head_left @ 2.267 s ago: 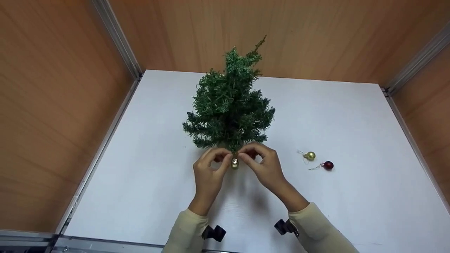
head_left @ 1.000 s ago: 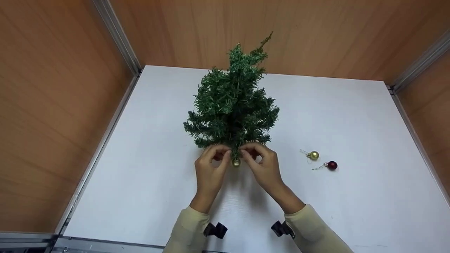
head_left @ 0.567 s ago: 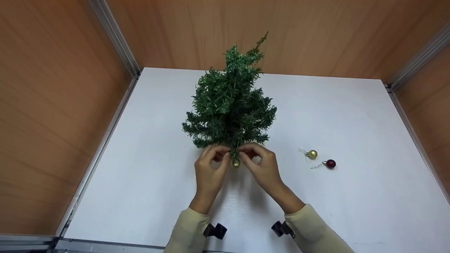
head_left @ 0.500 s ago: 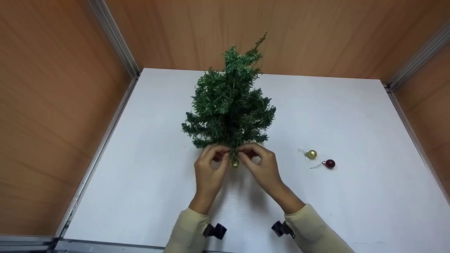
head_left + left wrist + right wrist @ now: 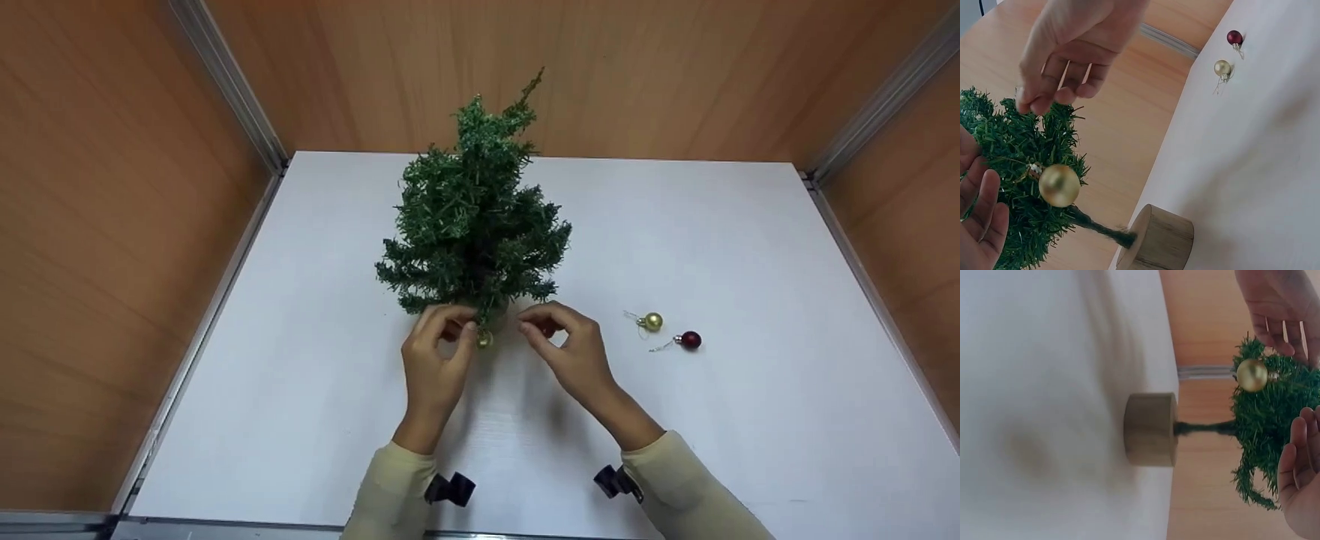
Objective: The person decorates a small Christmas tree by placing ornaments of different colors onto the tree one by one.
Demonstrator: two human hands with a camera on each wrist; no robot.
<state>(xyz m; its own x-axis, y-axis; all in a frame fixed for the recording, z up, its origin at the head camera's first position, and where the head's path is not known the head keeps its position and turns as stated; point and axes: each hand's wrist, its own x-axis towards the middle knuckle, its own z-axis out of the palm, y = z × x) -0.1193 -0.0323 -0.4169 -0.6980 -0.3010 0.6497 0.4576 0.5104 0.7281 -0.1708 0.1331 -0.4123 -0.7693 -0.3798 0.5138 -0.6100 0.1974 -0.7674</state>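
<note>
One gold bauble (image 5: 485, 340) hangs just beside your left hand (image 5: 435, 366), pinch uncertain; your right hand (image 5: 576, 355), fingers loosely curled, sits apart.

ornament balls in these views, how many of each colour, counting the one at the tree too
Gold: 2 (hanging gold ball at the front of the tree, loose gold ball on the white table)
Dark red: 1 (dark red ball, also on the table)
Total: 3
</note>
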